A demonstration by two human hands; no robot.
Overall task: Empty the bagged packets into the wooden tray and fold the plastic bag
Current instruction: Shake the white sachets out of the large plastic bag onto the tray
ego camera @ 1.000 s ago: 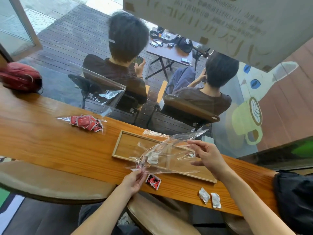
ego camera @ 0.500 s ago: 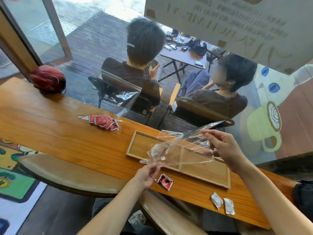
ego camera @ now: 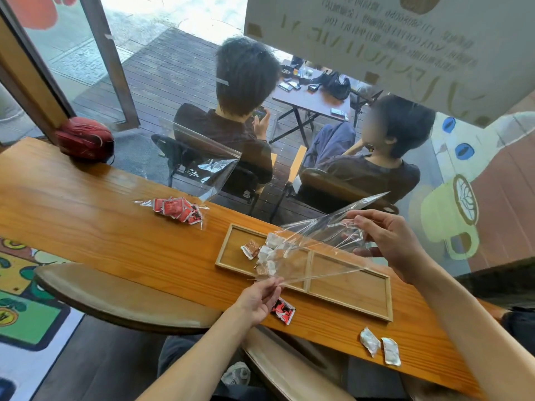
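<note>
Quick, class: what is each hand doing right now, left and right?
Left hand: closed, pinching the near corner of the clear plastic bag.
Right hand: closed on the bag's far end, raised above the wooden tray.

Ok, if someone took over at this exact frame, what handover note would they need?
Left hand: pinching the near corner of the clear plastic bag.
Right hand: gripping the bag's raised far end, tilting it over the tray.
Two-compartment wooden tray: several small brown and white packets in the left compartment, some apparently still at the bag's mouth; right compartment bare.
Loose on the counter: one red packet, two white packets.
Left: finish emptying, fold the bag. A second bag of red packets sits unopened.
</note>
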